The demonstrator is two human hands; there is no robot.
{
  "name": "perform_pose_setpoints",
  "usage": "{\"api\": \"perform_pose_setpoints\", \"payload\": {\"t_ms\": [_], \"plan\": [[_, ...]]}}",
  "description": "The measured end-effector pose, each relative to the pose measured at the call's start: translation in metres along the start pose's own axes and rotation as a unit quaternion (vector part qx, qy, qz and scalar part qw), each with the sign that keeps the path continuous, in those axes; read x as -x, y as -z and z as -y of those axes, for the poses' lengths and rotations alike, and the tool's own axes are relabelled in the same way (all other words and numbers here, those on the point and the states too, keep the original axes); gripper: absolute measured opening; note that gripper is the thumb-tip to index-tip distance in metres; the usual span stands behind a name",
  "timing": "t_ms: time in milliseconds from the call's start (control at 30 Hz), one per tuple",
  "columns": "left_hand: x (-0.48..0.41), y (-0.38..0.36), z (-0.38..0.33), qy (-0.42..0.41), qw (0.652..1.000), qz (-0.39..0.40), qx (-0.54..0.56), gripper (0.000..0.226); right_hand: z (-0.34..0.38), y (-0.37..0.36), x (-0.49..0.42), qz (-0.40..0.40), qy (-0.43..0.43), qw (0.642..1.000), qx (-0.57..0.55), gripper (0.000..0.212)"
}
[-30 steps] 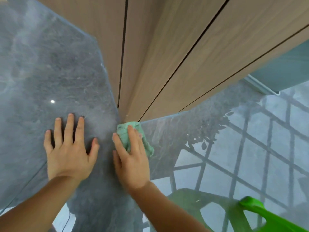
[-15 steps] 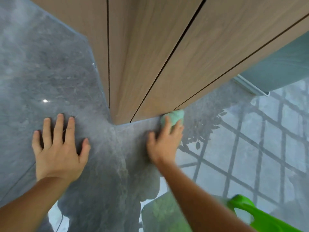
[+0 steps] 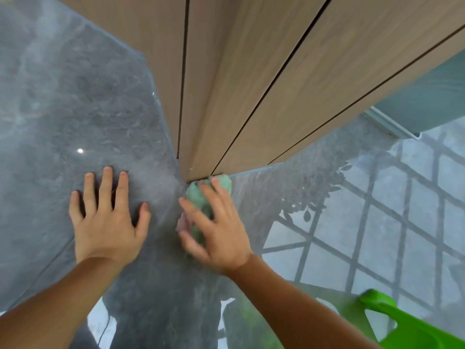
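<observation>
My right hand (image 3: 221, 233) lies over a crumpled green cloth (image 3: 195, 195) and presses it onto the glossy grey marble surface (image 3: 63, 109). The fingers spread forward over the cloth and are blurred by motion. The cloth's far end touches the bottom corner of the wooden panels (image 3: 226, 84). My left hand (image 3: 108, 222) rests flat on the marble to the left of the cloth, fingers straight and spread, holding nothing.
Vertical wooden panels with dark grooves meet the marble just beyond my hands. A bright green plastic chair (image 3: 402, 328) shows at the bottom right. The marble on the right mirrors a window grid and leaves.
My right hand slid the cloth to the right along the foot of the panels, then back left to the corner. My left hand stayed flat in place.
</observation>
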State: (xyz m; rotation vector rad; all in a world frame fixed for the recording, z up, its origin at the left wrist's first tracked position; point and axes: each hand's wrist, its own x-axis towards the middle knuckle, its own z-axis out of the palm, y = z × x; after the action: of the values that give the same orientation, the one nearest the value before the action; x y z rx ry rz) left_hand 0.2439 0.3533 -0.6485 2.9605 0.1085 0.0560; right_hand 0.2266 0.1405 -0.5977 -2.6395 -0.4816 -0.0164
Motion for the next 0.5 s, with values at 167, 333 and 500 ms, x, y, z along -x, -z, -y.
{"api": "perform_pose_setpoints", "payload": {"t_ms": [167, 333, 500], "plan": [[-0.002, 0.0, 0.002, 0.001, 1.0, 0.005, 0.002, 0.077, -0.021, -0.019, -0.007, 0.151, 0.102, 0.969, 0.165, 0.065], [-0.001, -0.002, 0.003, -0.005, 1.0, -0.003, 0.009, 0.077, -0.097, 0.018, 0.009, 0.133, 0.045, 0.968, 0.209, 0.065], [-0.002, -0.005, 0.006, -0.002, 1.0, -0.001, 0.009, 0.078, -0.125, 0.041, 0.031, 0.068, -0.284, 0.934, 0.207, 0.074]]}}
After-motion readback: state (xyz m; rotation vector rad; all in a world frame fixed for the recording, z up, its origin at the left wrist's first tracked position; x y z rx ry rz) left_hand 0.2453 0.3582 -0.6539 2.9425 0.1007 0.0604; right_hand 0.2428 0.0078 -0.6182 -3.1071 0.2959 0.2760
